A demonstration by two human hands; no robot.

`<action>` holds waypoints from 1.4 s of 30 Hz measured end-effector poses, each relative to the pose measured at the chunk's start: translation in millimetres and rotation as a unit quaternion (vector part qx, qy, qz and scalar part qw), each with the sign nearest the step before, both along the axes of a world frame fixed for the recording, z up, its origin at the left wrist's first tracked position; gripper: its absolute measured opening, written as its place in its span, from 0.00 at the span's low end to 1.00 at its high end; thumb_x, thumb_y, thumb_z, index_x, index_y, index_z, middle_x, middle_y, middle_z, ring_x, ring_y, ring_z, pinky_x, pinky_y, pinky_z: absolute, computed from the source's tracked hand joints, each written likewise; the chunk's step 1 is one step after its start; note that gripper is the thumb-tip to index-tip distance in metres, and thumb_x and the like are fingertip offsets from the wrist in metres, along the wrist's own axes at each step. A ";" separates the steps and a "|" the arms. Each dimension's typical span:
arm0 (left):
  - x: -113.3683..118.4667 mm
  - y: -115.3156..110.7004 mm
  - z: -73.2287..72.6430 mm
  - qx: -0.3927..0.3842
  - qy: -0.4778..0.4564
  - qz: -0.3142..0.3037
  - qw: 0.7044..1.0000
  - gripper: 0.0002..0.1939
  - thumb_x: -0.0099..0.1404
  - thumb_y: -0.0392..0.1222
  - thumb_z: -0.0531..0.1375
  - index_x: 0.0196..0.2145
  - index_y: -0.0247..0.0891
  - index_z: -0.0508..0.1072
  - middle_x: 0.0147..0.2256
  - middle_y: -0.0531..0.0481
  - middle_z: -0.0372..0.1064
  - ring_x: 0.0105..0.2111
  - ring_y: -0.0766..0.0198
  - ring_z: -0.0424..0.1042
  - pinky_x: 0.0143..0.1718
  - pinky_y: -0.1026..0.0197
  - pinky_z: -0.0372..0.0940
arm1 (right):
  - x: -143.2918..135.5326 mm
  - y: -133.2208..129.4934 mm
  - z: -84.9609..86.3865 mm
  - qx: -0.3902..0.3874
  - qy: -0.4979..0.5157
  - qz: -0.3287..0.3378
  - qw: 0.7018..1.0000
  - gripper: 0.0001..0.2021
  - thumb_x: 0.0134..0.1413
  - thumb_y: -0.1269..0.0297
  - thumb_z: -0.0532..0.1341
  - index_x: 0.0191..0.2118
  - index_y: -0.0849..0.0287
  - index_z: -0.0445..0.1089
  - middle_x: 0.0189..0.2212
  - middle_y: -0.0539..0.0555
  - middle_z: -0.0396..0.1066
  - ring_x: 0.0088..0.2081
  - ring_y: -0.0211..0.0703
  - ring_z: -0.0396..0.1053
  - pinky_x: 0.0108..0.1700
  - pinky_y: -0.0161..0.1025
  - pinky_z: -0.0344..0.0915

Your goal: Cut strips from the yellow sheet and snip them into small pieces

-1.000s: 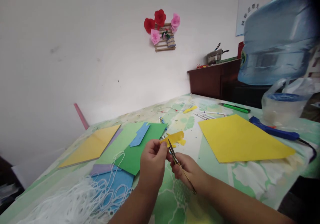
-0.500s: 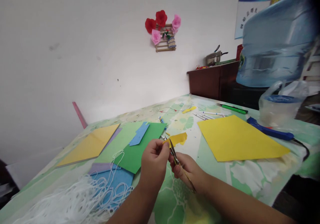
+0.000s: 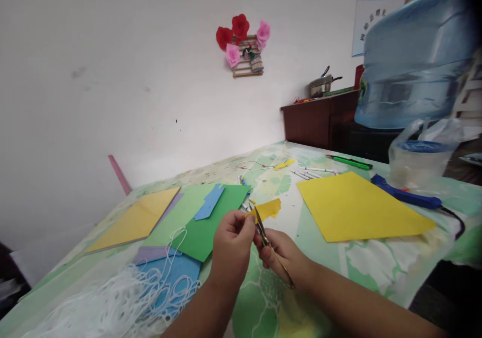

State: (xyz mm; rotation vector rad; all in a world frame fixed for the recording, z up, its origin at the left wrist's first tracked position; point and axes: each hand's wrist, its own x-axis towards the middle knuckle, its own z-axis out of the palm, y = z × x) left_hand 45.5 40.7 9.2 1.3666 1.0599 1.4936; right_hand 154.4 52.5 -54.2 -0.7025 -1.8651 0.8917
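A small ragged yellow piece (image 3: pixel 269 209) is pinched between the thumb and fingers of my left hand (image 3: pixel 234 232). My right hand (image 3: pixel 277 252) is closed around gold-handled scissors (image 3: pixel 265 236), whose blades point up and left across the yellow piece beside my left thumb. Both hands are close together above the table, near the right corner of a dark green sheet (image 3: pixel 203 232). To the right lies a large yellow sheet (image 3: pixel 361 210).
White cord (image 3: pixel 113 298) is heaped at the front left, beside blue, purple, green and yellow-orange sheets (image 3: pixel 135 217). Markers (image 3: pixel 309 174), a green cutter (image 3: pixel 352 162), a blue glue gun (image 3: pixel 406 196) and a plastic tub (image 3: pixel 419 162) stand or lie at the right.
The camera view has shifted very slightly. My hands, the scissors and the yellow piece keep nearly the same positions.
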 end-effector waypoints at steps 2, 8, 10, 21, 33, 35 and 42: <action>-0.1 -0.6 0.1 -0.002 -0.001 0.004 1.000 0.07 0.53 0.40 0.55 0.21 0.37 0.60 0.12 0.60 0.59 0.14 0.72 0.61 0.18 0.68 0.59 | 0.0 0.0 0.3 0.002 -0.001 -0.004 1.000 0.23 0.49 0.42 0.42 0.28 0.60 0.54 0.20 0.47 0.51 0.23 0.34 0.51 0.24 0.33 0.53; 1.8 -0.8 1.1 -0.008 -0.010 0.007 1.000 0.08 0.52 0.40 0.56 0.21 0.37 0.60 0.12 0.60 0.59 0.13 0.72 0.60 0.18 0.68 0.59 | 0.0 -0.1 0.3 -0.003 -0.002 -0.010 1.000 0.23 0.48 0.41 0.42 0.27 0.60 0.54 0.19 0.47 0.51 0.22 0.34 0.51 0.23 0.32 0.52; 2.3 -0.7 1.5 -0.008 -0.014 0.009 1.000 0.08 0.53 0.40 0.56 0.21 0.37 0.60 0.12 0.60 0.58 0.13 0.73 0.60 0.18 0.68 0.59 | 0.0 -0.1 -0.2 -0.002 -0.001 -0.012 1.000 0.24 0.48 0.41 0.42 0.27 0.60 0.54 0.19 0.47 0.51 0.22 0.34 0.50 0.23 0.32 0.52; 0.9 -3.8 3.5 0.004 -0.014 0.013 1.000 0.08 0.53 0.39 0.55 0.20 0.37 0.60 0.11 0.60 0.59 0.12 0.73 0.60 0.17 0.69 0.59 | 0.8 -1.7 0.8 0.007 -0.005 0.014 1.000 0.24 0.49 0.41 0.41 0.30 0.60 0.55 0.20 0.47 0.53 0.22 0.35 0.52 0.24 0.33 0.53; 3.3 -6.2 5.5 0.014 -0.008 0.018 1.000 0.08 0.54 0.37 0.55 0.20 0.38 0.59 0.10 0.61 0.58 0.12 0.73 0.61 0.18 0.69 0.61 | 0.7 -2.4 3.1 0.014 0.031 0.042 0.999 0.22 0.50 0.43 0.42 0.31 0.60 0.55 0.21 0.48 0.54 0.23 0.35 0.54 0.25 0.33 0.54; 2.9 -6.4 5.1 0.011 -0.007 0.013 1.000 0.08 0.54 0.38 0.54 0.20 0.38 0.59 0.10 0.61 0.58 0.12 0.73 0.61 0.18 0.69 0.61 | 0.8 -2.7 4.0 0.014 0.034 0.047 0.998 0.22 0.50 0.44 0.42 0.31 0.60 0.55 0.21 0.48 0.54 0.23 0.35 0.53 0.25 0.33 0.54; 2.4 -5.5 2.3 0.007 0.003 0.010 1.000 0.08 0.54 0.38 0.54 0.20 0.38 0.59 0.11 0.61 0.59 0.11 0.73 0.60 0.15 0.69 0.60 | 1.1 -3.8 6.4 0.015 0.036 0.052 0.998 0.20 0.51 0.45 0.43 0.30 0.59 0.55 0.21 0.48 0.55 0.23 0.36 0.54 0.26 0.34 0.55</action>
